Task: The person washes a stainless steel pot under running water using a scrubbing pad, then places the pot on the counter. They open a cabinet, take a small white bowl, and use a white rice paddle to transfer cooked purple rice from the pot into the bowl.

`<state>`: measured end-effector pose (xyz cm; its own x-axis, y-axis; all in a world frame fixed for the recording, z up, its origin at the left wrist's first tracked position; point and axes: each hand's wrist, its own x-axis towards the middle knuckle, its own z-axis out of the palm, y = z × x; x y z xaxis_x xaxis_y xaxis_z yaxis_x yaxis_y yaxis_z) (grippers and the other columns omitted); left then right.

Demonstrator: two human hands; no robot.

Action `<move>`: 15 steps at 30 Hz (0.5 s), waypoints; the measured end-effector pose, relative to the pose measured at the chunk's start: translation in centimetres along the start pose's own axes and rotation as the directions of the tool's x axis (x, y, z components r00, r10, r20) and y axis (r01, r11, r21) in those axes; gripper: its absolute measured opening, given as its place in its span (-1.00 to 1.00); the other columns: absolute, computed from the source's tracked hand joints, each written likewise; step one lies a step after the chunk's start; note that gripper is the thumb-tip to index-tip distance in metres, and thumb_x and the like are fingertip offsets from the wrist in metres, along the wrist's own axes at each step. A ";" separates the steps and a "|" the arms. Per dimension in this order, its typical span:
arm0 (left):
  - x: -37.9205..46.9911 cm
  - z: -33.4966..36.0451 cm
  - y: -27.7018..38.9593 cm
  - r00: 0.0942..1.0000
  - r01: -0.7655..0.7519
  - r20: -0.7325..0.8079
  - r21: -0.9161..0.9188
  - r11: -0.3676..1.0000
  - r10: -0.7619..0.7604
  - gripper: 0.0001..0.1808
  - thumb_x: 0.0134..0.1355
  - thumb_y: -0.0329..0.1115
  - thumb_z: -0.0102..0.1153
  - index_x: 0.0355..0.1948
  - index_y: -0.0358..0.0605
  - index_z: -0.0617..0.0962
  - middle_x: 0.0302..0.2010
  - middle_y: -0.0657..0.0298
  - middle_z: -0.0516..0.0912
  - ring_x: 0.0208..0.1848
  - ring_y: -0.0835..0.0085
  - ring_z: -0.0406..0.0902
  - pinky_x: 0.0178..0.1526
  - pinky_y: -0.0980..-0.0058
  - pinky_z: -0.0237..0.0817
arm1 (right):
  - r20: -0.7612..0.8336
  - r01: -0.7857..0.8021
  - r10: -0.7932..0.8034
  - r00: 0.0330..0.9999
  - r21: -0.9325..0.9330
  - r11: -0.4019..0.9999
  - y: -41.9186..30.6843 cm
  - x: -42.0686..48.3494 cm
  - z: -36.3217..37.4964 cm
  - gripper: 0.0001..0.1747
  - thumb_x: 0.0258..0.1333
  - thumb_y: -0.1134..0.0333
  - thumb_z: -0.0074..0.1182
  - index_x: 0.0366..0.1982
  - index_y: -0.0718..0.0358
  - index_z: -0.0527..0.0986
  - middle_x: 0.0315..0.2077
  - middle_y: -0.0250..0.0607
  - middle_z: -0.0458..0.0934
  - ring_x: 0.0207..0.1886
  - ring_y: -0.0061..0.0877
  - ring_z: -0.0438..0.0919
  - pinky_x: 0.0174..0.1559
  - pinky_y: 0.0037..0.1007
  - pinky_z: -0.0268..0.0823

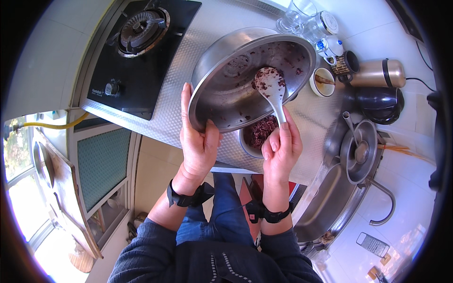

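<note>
My left hand [200, 136] grips the near left rim of a large stainless steel bowl [219, 56], which is tilted with its opening towards me. Dark purple rice bits cling to its inner wall. In my right hand [283, 145] is a white rice paddle [270, 85], its flat head inside the steel bowl and speckled with the same rice. Beneath the bowl's lower rim, a smaller bowl [244, 143] holds purple cooked rice [263, 131]; the steel bowl and my right hand hide part of it.
A black gas hob [141, 70] lies on the left of the metal counter [170, 116]. At the right are a small bowl [322, 90], mugs, glass jars, a gold flask [380, 73] and a sink [322, 205] with a steel pan [370, 136] holding a ladle by its edge.
</note>
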<state>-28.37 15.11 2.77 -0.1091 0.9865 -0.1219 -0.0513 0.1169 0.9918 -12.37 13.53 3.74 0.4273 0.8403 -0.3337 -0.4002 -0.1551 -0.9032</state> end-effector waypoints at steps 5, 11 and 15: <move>0.1 0.0 0.5 1.000 0.020 0.009 -0.032 0.999 -0.019 -0.10 0.20 -0.76 -0.25 0.54 -0.01 -0.12 -0.06 0.21 0.55 -0.54 0.69 0.38 -0.49 0.69 0.31 | 0.023 0.156 -0.154 0.988 -0.111 0.981 0.0 0.2 0.0 -0.59 0.45 0.40 -0.17 0.24 0.31 0.40 -0.70 -0.51 0.26 -0.72 -0.80 0.20 -0.72 -0.66 0.17; 0.4 -0.1 1.2 0.996 0.087 -0.023 -0.091 0.992 -0.089 -0.11 0.18 -0.72 -0.26 0.53 0.02 -0.09 0.03 0.15 0.51 -0.56 0.70 0.38 -0.53 0.69 0.30 | 0.230 0.404 -0.337 0.913 -0.407 0.819 0.1 0.1 -0.2 -0.58 0.44 0.48 -0.16 0.27 0.29 0.38 -0.63 -0.42 0.41 -0.68 -0.79 0.30 -0.64 -0.65 0.26; 0.6 -0.4 1.1 0.995 0.094 -0.026 -0.046 0.995 -0.095 -0.11 0.20 -0.73 -0.26 0.53 0.02 -0.09 0.06 0.14 0.50 -0.56 0.70 0.38 -0.54 0.70 0.31 | 0.234 0.320 -0.248 0.940 -0.351 0.880 -0.4 -0.6 -0.6 -0.59 0.44 0.48 -0.17 0.26 0.29 0.39 -0.63 -0.42 0.40 -0.69 -0.79 0.29 -0.66 -0.66 0.26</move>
<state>-28.85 15.80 3.80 -0.1294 0.9676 -0.2166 -0.1069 0.2036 0.9732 -11.94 12.75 4.13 0.3117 0.9498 -0.0265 0.0692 -0.0506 -0.9963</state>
